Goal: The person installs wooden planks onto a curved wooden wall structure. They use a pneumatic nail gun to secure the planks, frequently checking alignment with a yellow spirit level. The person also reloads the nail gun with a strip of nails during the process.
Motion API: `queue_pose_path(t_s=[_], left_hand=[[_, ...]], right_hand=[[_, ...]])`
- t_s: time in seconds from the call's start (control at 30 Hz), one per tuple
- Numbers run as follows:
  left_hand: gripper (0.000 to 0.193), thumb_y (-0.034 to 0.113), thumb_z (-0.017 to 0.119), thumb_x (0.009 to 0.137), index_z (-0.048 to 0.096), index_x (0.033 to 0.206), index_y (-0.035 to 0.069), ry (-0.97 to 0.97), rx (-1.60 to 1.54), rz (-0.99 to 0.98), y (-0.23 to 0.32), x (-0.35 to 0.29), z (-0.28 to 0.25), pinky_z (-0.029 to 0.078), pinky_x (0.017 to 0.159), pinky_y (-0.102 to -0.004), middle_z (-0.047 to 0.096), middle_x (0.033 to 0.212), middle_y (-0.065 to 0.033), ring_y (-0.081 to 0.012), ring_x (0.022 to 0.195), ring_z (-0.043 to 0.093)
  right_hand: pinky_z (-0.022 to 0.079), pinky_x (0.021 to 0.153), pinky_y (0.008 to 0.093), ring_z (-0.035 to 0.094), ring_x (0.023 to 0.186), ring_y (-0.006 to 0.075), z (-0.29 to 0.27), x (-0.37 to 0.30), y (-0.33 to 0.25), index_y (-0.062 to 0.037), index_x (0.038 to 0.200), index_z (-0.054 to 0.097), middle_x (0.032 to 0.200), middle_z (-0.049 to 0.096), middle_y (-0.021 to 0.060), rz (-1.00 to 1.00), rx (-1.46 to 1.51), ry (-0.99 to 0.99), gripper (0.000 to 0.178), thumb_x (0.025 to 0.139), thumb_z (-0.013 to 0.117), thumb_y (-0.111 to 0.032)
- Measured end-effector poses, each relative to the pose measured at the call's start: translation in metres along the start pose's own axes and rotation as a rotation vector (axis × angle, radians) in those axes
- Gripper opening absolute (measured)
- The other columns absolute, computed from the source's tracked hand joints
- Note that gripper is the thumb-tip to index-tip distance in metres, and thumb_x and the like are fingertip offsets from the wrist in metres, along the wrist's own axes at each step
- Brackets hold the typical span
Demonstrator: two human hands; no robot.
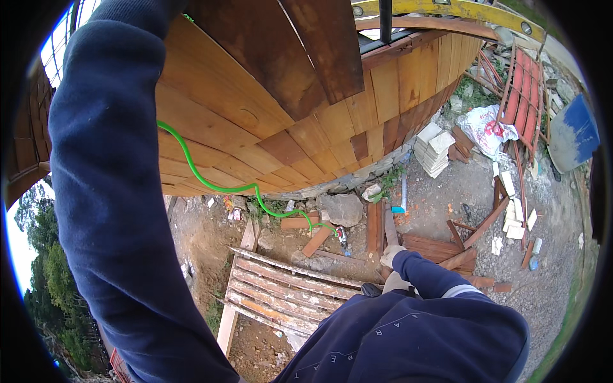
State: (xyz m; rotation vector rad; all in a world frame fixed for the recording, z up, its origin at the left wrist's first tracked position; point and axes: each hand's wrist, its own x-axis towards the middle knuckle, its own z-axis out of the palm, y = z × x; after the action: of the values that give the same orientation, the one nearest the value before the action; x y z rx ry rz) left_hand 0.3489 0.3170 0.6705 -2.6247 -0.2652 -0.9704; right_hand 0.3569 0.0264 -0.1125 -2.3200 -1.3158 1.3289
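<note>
My left arm point(115, 159), in a dark blue sleeve, reaches up along the left side. Its hand lies beyond the top edge, out of sight. Beside that arm spreads a wall of overlapping wooden shingles point(255, 121), with darker boards point(274, 51) at its top. My right hand point(390, 256) is low, in front of my body, with its fingers curled closed; whatever they may hold is hidden. A green hose point(191, 163) hangs across the shingles and runs down to a small red and dark tool point(341, 236) near the ground.
Below me is a slatted, paint-spattered platform point(287, 287) beside a long plank point(237, 297). Loose boards point(428, 247), a rock point(343, 209), stacked white tiles point(435, 153), a white sack point(482, 131) and a blue barrel point(575, 134) lie around. A yellow spirit level point(440, 7) crosses the top.
</note>
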Motion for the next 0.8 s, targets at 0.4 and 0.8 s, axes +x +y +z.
queue_pose_path(t_s=[0.4,0.8], left_hand=[[0.050,0.028,0.069,0.089,0.061,0.132,0.003,-0.055,0.034,-0.108,-0.049,0.007,0.001,0.049,0.095,-0.0345,0.069,0.116,-0.0134,-0.0237,0.106,0.066],[0.050,0.023,0.066,0.091,0.058,0.135,0.002,-0.165,0.002,-0.151,-0.125,0.010,0.038,0.048,0.097,-0.0334,0.068,0.119,-0.0131,-0.0221,0.108,0.064]], right_hand=[[0.051,0.098,0.0424,0.065,0.110,0.0370,-0.015,-0.030,0.079,-0.0089,0.108,0.075,0.110,0.071,0.0196,0.183,0.148,0.157,0.041,0.084,0.066,-0.042],[0.052,0.097,0.0439,0.067,0.108,0.0391,0.056,-0.016,0.192,-0.0048,0.103,0.076,0.111,0.071,0.0236,0.306,0.155,0.017,0.038,0.085,0.062,-0.034]])
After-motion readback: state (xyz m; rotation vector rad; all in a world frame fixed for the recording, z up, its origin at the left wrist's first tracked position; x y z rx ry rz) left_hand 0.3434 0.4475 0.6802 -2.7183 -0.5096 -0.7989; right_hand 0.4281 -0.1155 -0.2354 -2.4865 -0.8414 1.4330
